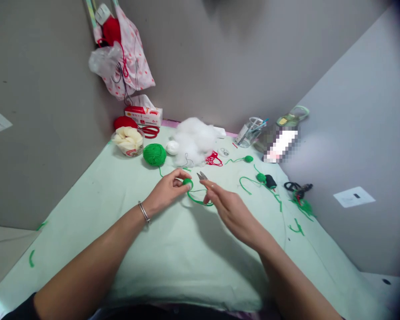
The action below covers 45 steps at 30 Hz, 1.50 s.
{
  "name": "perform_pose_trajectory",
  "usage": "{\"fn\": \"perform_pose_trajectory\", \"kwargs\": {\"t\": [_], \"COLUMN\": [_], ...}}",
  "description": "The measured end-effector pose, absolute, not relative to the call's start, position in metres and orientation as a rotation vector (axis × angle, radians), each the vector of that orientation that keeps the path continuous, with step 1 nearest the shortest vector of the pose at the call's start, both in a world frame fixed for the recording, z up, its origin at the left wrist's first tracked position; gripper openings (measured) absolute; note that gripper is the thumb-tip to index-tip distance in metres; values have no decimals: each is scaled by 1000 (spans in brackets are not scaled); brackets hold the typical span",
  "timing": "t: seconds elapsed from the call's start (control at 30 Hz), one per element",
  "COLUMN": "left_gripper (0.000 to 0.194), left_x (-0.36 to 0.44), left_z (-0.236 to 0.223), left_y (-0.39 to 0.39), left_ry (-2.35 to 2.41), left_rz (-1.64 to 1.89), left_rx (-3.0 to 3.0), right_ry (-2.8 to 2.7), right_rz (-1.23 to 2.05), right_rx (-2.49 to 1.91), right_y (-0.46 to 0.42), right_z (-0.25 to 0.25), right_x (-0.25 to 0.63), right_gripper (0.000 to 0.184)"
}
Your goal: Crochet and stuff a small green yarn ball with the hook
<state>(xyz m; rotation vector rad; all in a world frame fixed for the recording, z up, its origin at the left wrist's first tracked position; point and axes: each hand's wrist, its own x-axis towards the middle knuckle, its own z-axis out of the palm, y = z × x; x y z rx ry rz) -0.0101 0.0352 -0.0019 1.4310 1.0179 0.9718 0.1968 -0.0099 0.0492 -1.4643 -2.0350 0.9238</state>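
Between the thumb and fingers of my left hand [171,186] is a small green ball [187,182], perhaps crocheted. My right hand [226,204] is closed around small scissors [202,176], their blades pointing up and left, just right of the ball. A green yarn tail [200,202] loops from the ball toward my right fingers, which hide the scissors' handles. Behind my left hand sits a larger ball of green yarn [154,155]. White stuffing [195,140] is heaped beyond both hands.
At the back left stand a tissue box [143,116], red-handled scissors [150,131] and a tub [128,142]. A clear cup [250,132] and a bottle [280,138] are at the back right. Small green pieces [261,178] and yarn scraps [296,227] lie on the right.
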Motion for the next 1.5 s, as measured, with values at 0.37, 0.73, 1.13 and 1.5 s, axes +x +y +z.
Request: {"fn": "perform_pose_trajectory", "kwargs": {"t": [0.37, 0.73, 1.13, 1.5], "left_gripper": [23, 27, 21, 34], "left_x": [0, -32, -27, -52], "left_z": [-17, -8, -8, 20], "left_y": [29, 57, 59, 58], "left_ry": [1020, 1230, 1088, 788], "left_rz": [912, 1389, 1403, 1568], "left_rx": [1617, 1268, 1114, 796], "right_ry": [-2333, -2350, -2469, -1979], "right_rz": [187, 313, 404, -22], "right_rx": [-1597, -1637, -1275, -1553], "right_y": [99, 131, 92, 167], "right_z": [65, 27, 41, 79], "right_x": [166, 150, 145, 171], "right_gripper": [23, 20, 17, 24]}}
